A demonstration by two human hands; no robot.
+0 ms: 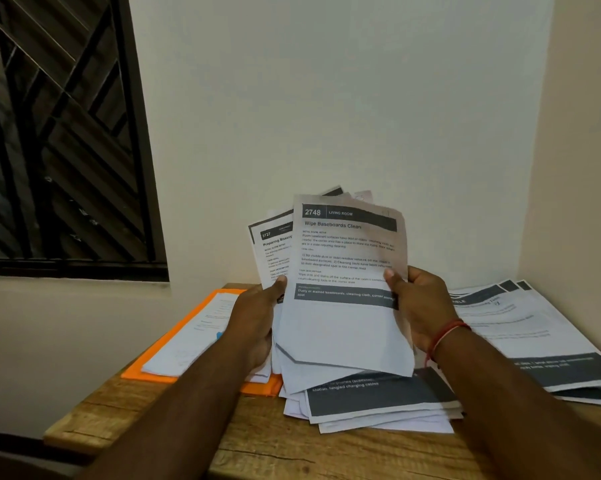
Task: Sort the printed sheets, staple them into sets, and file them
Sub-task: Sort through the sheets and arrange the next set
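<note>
Both hands are up over the table [292,452], holding a loose fan of sheets [340,334] upright. The left hand [257,317] pinches the fan's left edge, thumb on the front and fingers behind. The right hand [420,306] pinches the right edge the same way. Sheet 2748 [347,244] faces out, with sheet 3727 [275,247] peeking from behind it on the left. Below lies a pile [378,400] of more prints, a stack [534,334] spreads to the right, and an orange folder [150,375] with paper on it sits to the left. This looks like sorting, so I'd read each header number before parting anything. Then slide 1 sheet off with a thumb while the other hand pinches the rest, and lay it squarely on its matching heap. The fan is uneven, and a slack pinch could spill it. I see no stapler.
</note>
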